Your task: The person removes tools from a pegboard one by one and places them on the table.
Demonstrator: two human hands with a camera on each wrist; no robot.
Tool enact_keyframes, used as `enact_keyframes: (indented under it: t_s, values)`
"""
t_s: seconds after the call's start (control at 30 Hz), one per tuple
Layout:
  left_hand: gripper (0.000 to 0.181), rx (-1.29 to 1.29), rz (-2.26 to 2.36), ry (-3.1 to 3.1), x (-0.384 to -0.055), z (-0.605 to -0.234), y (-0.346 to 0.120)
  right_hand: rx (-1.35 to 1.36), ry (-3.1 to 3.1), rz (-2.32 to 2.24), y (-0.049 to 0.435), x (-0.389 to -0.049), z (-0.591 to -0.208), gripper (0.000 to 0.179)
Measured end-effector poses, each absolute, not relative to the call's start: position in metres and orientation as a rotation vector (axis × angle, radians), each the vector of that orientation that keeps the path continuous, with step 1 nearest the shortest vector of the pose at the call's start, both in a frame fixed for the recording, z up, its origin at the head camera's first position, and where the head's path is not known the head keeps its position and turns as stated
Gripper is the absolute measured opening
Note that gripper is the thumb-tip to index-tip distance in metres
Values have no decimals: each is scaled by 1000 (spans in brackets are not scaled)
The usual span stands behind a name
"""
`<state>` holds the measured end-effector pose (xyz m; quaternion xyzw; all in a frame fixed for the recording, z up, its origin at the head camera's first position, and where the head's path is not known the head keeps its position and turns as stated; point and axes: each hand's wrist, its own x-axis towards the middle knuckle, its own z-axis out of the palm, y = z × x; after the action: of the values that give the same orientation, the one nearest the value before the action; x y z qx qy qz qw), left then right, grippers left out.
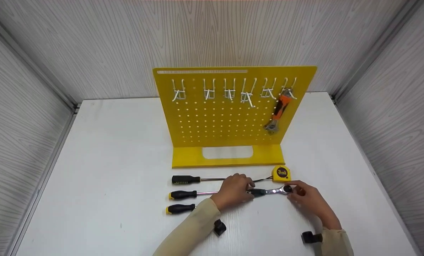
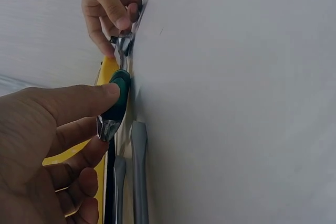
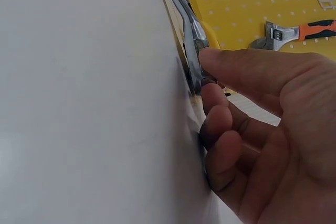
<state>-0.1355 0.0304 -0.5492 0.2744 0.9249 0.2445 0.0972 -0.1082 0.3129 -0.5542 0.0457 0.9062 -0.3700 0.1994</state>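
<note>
A ratchet wrench (image 1: pixel 274 191) with a chrome head and a dark green and black handle is held level by both hands, low over the white table. My left hand (image 1: pixel 234 190) pinches the handle near its end; in the left wrist view the thumb (image 2: pixel 89 100) presses on the green grip (image 2: pixel 122 88). My right hand (image 1: pixel 309 199) pinches the round head between thumb and fingers, with the thumb (image 3: pixel 247 66) on the chrome head (image 3: pixel 197 72) in the right wrist view. Just behind the head sits a yellow tape measure (image 1: pixel 281 173).
Three screwdrivers (image 1: pixel 186 179) lie in a row at left, their tips partly hidden by my left hand and arm. Behind stands a yellow pegboard (image 1: pixel 219 121) with several white hooks (image 1: pixel 229 93). An orange-handled adjustable wrench (image 1: pixel 281 106) hangs from its rightmost hook.
</note>
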Motion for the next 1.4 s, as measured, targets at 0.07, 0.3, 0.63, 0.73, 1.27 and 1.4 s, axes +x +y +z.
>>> enact_keyframes:
  t_s: [0.07, 0.3, 0.63, 0.73, 1.27, 1.4]
  values:
    - [31, 817, 747, 2732, -136, -547, 29, 134, 2531, -1046, 313, -107, -553, 42]
    - [30, 810, 812, 2721, -140, -540, 26, 151, 2531, -1107, 314, -105, -547, 40]
    - [32, 784, 941, 2720, -149, -522, 21, 152, 2714, -1225, 314, -108, -537, 35]
    - [34, 766, 956, 2721, -152, -517, 20, 153, 2748, -1281, 313, -111, -537, 38]
    - [43, 704, 1097, 2725, -181, -475, 20, 142, 2728, -1434, 304, -139, -519, 57]
    - [43, 661, 1201, 2719, -192, -465, 30, 116, 2706, -1504, 295, -152, -514, 63]
